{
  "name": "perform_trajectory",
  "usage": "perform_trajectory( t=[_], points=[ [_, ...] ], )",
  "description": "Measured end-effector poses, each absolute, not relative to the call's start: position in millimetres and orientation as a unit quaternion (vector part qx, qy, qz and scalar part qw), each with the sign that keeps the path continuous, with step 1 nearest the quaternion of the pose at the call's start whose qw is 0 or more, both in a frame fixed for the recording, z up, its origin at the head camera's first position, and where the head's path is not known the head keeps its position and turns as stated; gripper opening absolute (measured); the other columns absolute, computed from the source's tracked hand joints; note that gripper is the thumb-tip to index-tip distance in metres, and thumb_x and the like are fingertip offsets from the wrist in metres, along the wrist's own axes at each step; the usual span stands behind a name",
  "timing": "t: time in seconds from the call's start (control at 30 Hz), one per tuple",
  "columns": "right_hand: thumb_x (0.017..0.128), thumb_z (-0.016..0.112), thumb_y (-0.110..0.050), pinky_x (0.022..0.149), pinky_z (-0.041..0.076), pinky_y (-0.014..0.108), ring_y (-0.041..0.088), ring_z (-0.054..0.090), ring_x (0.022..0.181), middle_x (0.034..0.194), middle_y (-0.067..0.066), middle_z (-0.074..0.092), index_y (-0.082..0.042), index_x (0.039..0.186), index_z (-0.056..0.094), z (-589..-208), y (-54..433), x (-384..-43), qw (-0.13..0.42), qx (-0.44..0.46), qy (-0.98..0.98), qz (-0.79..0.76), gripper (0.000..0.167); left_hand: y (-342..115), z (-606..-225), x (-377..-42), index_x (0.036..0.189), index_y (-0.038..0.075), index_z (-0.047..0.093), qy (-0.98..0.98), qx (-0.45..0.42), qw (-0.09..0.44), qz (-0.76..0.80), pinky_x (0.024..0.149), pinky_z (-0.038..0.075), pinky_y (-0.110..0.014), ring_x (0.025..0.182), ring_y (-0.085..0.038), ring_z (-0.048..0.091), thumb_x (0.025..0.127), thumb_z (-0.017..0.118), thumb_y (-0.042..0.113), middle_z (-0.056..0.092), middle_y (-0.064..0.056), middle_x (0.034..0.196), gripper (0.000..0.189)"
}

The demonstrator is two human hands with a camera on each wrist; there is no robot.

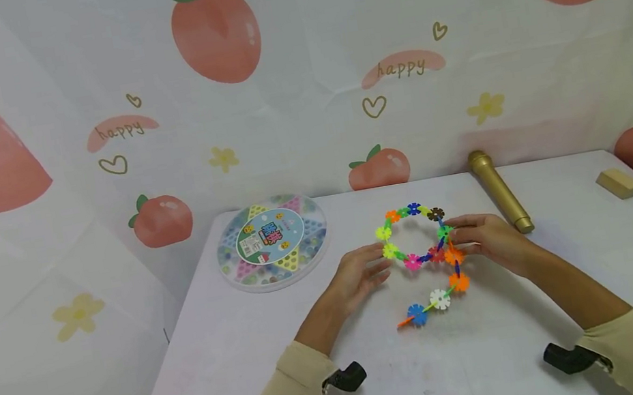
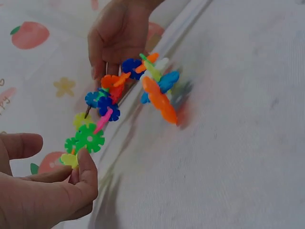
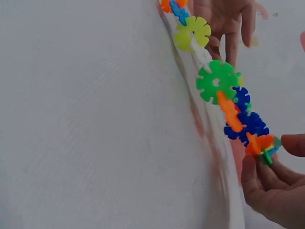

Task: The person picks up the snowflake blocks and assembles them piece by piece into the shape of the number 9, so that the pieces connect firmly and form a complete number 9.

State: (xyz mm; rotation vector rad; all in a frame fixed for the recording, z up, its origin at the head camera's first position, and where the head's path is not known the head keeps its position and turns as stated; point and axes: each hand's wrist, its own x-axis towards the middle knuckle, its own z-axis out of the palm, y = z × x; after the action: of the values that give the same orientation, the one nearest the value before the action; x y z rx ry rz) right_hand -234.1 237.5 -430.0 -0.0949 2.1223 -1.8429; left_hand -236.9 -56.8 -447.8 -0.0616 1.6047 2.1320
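Note:
A chain of colourful plastic snowflake discs point(image 1: 413, 261) forms a ring with a tail that curves toward the front, ending in a blue and an orange disc. My left hand point(image 1: 360, 278) holds the ring's left side; in the left wrist view its fingertips curl at a yellow disc point(image 2: 69, 160), while the thumb stands apart. Opposite it, my right hand point(image 1: 494, 242) holds the ring's right side where the tail joins. The right wrist view shows its fingers under an orange disc point(image 3: 259, 144), with the thumb close by. Parts of the discs are hidden behind the fingers.
A round, clear-lidded board game box point(image 1: 228, 267) lies at the back left of the white table point(image 1: 196, 382). Beyond my right hand lies a gold microphone-shaped tube point(image 1: 501, 192). A small wooden block point(image 1: 619, 183) sits near the right edge. Behind stands a peach-print cloth point(image 1: 293, 125).

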Motion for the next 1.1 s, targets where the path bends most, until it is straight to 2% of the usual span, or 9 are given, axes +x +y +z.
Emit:
perform_trajectory(
  t=[0.23,0.43,0.6,0.87,1.1],
  points=[
    [0.109,0.057,-0.020,0.091,0.059,0.024,0.008,0.067,0.100,0.125,0.001,0.067,0.015,0.150,0.048,-436,242,-238,0.168,-0.035,0.762,-0.625,0.054,-57,-456,-246,0.142,-0.001,0.065,0.687,0.021,0.203,0.697,0.087,0.059,-0.024,0.092,-0.011,0.065,0.096,0.071,0.002,0.068,-0.010,0.128,0.046],
    [0.107,0.062,-0.020,0.089,0.057,0.023,0.012,0.064,0.102,0.127,0.006,0.069,0.012,0.149,0.052,-442,245,-243,0.176,-0.041,0.784,-0.593,0.054,-57,-460,-252,0.126,0.001,0.076,0.775,0.048,0.153,0.611,0.077,0.057,-0.022,0.087,-0.009,0.066,0.091,0.081,0.005,0.074,-0.010,0.113,0.036],
    [0.105,0.065,-0.018,0.086,0.057,0.025,0.014,0.065,0.099,0.125,0.007,0.071,0.011,0.149,0.051,-447,247,-245,0.180,-0.044,0.793,-0.580,0.055,-55,-459,-256,0.119,0.001,0.079,0.807,0.056,0.127,0.574,0.078,0.057,-0.021,0.088,-0.009,0.066,0.090,0.082,0.004,0.077,-0.009,0.108,0.029],
    [0.106,0.063,-0.018,0.083,0.058,0.027,0.015,0.068,0.095,0.128,0.015,0.073,0.013,0.147,0.052,-447,248,-245,0.175,-0.050,0.804,-0.566,0.052,-54,-452,-259,0.127,0.002,0.076,0.779,0.031,0.162,0.605,0.093,0.060,-0.028,0.093,-0.009,0.069,0.096,0.074,0.006,0.076,-0.010,0.126,0.031],
    [0.105,0.064,-0.018,0.082,0.057,0.027,0.014,0.069,0.094,0.126,0.013,0.074,0.013,0.145,0.054,-449,251,-246,0.171,-0.052,0.810,-0.558,0.051,-53,-452,-261,0.131,0.002,0.074,0.773,0.026,0.184,0.606,0.098,0.059,-0.030,0.094,-0.009,0.068,0.099,0.071,0.006,0.073,-0.010,0.129,0.032]
  ],
)
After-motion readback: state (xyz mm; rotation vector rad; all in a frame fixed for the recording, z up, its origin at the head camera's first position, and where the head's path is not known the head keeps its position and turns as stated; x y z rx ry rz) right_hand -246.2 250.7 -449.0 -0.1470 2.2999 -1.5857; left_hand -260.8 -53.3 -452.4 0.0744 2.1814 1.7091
